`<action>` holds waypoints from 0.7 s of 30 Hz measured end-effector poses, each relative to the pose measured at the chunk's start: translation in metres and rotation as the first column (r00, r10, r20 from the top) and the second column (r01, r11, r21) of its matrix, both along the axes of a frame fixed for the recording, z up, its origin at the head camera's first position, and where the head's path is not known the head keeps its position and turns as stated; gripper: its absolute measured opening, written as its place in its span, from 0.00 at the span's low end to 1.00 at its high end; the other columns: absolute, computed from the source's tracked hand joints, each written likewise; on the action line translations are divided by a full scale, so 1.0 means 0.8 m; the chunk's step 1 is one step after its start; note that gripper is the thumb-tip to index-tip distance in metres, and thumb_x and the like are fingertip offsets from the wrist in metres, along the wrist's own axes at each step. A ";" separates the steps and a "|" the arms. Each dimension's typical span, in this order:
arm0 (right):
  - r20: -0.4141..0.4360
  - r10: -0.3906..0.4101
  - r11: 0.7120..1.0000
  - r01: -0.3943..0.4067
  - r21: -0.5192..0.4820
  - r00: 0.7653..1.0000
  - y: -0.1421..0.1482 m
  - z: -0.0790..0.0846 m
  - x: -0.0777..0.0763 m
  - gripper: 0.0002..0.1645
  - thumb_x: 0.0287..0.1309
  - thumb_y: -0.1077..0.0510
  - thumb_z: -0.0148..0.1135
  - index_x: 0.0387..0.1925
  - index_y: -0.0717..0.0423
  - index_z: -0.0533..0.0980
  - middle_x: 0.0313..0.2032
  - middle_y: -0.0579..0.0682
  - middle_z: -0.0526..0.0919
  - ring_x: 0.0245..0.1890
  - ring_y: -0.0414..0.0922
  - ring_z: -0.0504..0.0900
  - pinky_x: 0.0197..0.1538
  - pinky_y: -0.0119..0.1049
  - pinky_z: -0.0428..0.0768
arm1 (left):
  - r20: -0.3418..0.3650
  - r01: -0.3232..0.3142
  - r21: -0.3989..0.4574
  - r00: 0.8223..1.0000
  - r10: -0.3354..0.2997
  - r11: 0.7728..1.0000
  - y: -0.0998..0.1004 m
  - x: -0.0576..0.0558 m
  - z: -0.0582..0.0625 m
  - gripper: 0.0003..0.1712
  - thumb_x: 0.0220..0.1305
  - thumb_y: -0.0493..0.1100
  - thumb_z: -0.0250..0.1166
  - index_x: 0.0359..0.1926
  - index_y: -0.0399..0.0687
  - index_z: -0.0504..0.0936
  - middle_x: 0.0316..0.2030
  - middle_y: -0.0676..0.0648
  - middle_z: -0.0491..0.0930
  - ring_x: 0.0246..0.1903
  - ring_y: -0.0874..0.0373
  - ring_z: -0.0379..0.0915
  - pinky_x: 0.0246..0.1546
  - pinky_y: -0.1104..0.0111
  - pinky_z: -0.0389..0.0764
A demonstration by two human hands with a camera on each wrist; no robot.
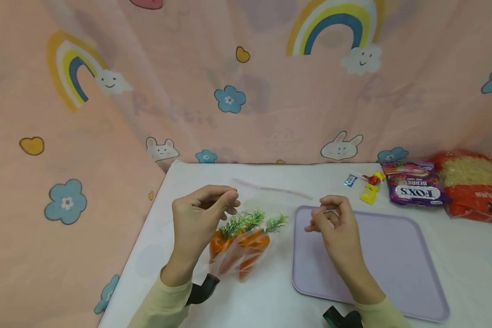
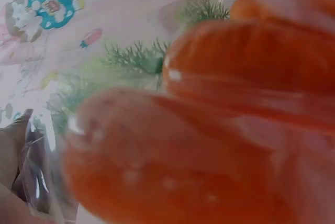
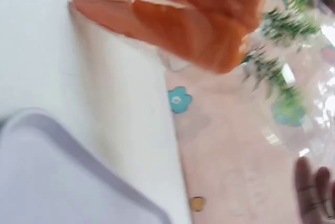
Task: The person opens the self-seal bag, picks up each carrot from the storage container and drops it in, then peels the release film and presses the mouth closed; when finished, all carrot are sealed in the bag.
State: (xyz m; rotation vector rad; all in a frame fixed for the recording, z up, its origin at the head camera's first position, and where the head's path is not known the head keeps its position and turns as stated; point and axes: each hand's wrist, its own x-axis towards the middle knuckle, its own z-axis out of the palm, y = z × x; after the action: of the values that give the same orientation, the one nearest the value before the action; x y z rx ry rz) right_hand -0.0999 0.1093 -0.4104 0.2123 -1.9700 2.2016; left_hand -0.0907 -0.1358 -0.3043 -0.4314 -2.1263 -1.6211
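Observation:
A clear plastic bag (image 1: 252, 248) hangs upright over the white table with several orange carrots (image 1: 254, 241) inside, their feathery green tops (image 1: 246, 221) pointing up. My left hand (image 1: 201, 218) pinches the bag's upper edge at its left side, thumb against fingers. In the left wrist view the carrots (image 2: 209, 145) fill most of the picture behind the clear film. On the other side, my right hand (image 1: 338, 228) is raised over the tray's left part, fingers loosely bent. The right wrist view shows its fingers (image 3: 305, 187) just beside the bag's shiny edge, with nothing between them.
A lilac tray (image 1: 393, 264) lies on the right of the table. Behind the bag is a thin pale strip (image 1: 274, 188). Farther right are small wrapped candies (image 1: 369, 193), a purple FOX'S bag (image 1: 412, 184) and a red food package (image 1: 475, 187). A patterned pink cloth (image 1: 266, 132) hangs behind.

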 end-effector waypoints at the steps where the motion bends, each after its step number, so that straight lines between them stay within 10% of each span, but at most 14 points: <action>1: -0.071 -0.039 0.999 0.039 -0.015 0.997 0.002 0.010 0.003 0.14 0.62 0.69 0.54 0.49 0.64 0.65 0.37 0.59 0.68 0.30 0.50 0.78 0.34 0.42 0.83 | 0.008 0.007 -0.006 1.000 -0.007 1.000 0.003 -0.002 -0.001 0.03 0.55 0.35 0.68 0.31 0.38 0.85 0.23 0.46 0.83 0.21 0.52 0.80 0.20 0.63 0.81; 5: -0.373 -0.007 1.000 0.010 0.006 0.928 -0.003 0.060 0.018 0.14 0.54 0.81 0.52 0.44 0.76 0.66 0.35 0.62 0.69 0.31 0.50 0.79 0.32 0.38 0.83 | 0.009 0.020 -0.047 1.000 -0.019 0.999 0.017 -0.006 -0.004 0.02 0.54 0.36 0.70 0.30 0.40 0.86 0.24 0.49 0.84 0.21 0.56 0.79 0.21 0.65 0.81; 9: -0.468 0.112 0.985 -0.036 0.169 0.877 -0.024 0.100 0.025 0.14 0.50 0.81 0.56 0.40 0.73 0.71 0.36 0.59 0.76 0.36 0.48 0.81 0.35 0.36 0.83 | -0.008 0.035 -0.062 0.999 -0.035 0.997 0.031 -0.010 -0.005 0.03 0.53 0.37 0.71 0.30 0.41 0.87 0.26 0.51 0.84 0.22 0.60 0.80 0.19 0.68 0.79; 21: -0.302 0.085 0.977 -0.021 0.210 0.950 -0.045 0.089 -0.005 0.13 0.58 0.61 0.63 0.46 0.54 0.79 0.44 0.44 0.81 0.47 0.43 0.80 0.43 0.36 0.81 | -0.124 0.068 -0.113 0.989 -0.082 0.991 0.055 -0.018 -0.029 0.11 0.55 0.39 0.69 0.41 0.46 0.87 0.29 0.52 0.85 0.24 0.64 0.80 0.14 0.72 0.72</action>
State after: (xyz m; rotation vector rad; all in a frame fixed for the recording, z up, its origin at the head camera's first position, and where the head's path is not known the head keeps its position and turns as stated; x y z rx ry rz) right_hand -0.1037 0.0736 -0.3390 0.6068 -2.0250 1.8529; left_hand -0.1047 -0.0922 -0.3276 -0.6402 -2.1307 -1.4789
